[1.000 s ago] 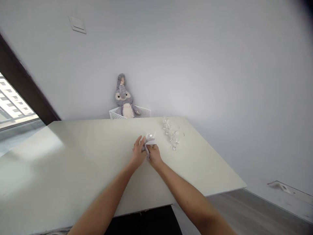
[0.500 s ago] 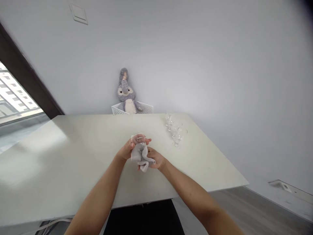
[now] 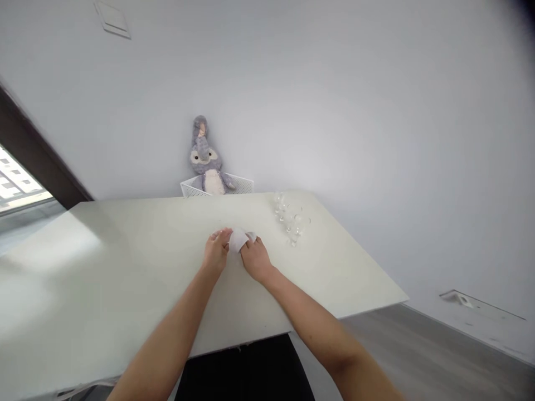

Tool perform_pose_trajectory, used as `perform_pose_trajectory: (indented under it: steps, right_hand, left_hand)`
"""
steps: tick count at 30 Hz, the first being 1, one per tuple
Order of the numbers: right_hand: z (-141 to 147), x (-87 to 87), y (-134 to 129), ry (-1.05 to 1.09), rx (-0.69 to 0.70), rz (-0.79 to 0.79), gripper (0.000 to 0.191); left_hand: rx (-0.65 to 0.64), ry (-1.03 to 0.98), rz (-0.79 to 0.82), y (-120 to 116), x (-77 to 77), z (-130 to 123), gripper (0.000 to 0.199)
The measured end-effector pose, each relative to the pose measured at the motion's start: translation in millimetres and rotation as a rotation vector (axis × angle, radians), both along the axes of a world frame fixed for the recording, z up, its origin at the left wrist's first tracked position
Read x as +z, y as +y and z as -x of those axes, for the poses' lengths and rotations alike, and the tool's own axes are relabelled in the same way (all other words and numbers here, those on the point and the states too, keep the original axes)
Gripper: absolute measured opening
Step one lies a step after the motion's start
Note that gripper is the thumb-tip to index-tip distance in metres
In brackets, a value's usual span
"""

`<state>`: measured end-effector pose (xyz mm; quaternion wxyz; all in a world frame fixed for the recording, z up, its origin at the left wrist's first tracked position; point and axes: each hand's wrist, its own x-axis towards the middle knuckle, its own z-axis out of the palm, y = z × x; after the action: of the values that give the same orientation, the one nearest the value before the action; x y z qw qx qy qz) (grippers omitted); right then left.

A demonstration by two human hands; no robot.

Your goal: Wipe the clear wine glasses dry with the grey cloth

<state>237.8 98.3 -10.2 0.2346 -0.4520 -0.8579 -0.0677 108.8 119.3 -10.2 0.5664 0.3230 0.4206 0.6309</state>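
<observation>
Over the middle of the white table, my two hands are close together around a pale grey cloth (image 3: 238, 240). My right hand (image 3: 256, 259) has its fingers bent into the cloth, gripping it. My left hand (image 3: 217, 249) curls on the cloth's left side, holding a clear glass that is now almost wholly hidden by fingers and cloth. To the right, several small clear stemmed glasses (image 3: 293, 229) stand grouped on the table, their outlines faint against the white top.
The white table (image 3: 137, 278) reaches the wall at the back. A white perforated basket (image 3: 190, 190) with a grey plush toy (image 3: 205, 161) in it stands at the far edge. A window (image 3: 20, 178) is at the left, and grey floor (image 3: 376, 340) shows at the right.
My right hand has moved up and turned its back upward, bringing the cloth over the glass, which showed clearly before. The whole view has shifted slightly.
</observation>
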Motion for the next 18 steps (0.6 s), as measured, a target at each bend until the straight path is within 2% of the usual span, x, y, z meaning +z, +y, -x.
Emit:
perform_pose_trajectory:
  steps: [3,6,8,10,13,15,18]
  right_hand:
    - [-0.5,-4.3,-5.7,-0.061,0.171,-0.098,0.032]
    - [-5.8,-12.9,-12.5,-0.038,0.320,-0.017,0.026]
    - [-10.1,-16.0,-16.3,0.126,0.267,0.098,0.023]
    - [-12.0,-13.8,-18.0,0.412,0.114,0.198,0.028]
    - [-7.4,-4.5,-17.4,0.751,-0.008,0.265,0.036]
    - [-1.1,-0.4,-17.4,0.781,-0.016,0.307,0.041]
    - [5.8,-0.1,-23.7,0.547,-0.062,0.436,0.044]
  left_hand:
    - [0.071,-0.125,0.096,6.5,-4.5,9.5,0.023]
    - [0.172,-0.273,0.120,11.3,-2.7,22.9,0.018]
    - [0.218,-0.338,0.094,12.3,1.2,29.1,0.018]
    - [0.226,-0.398,0.056,11.4,5.4,29.9,0.019]
    - [0.134,-0.469,0.007,7.9,9.3,22.0,0.016]
    - [0.079,-0.497,-0.027,5.6,10.7,16.3,0.013]
    - [0.079,-0.531,-0.066,4.7,13.5,16.3,0.011]
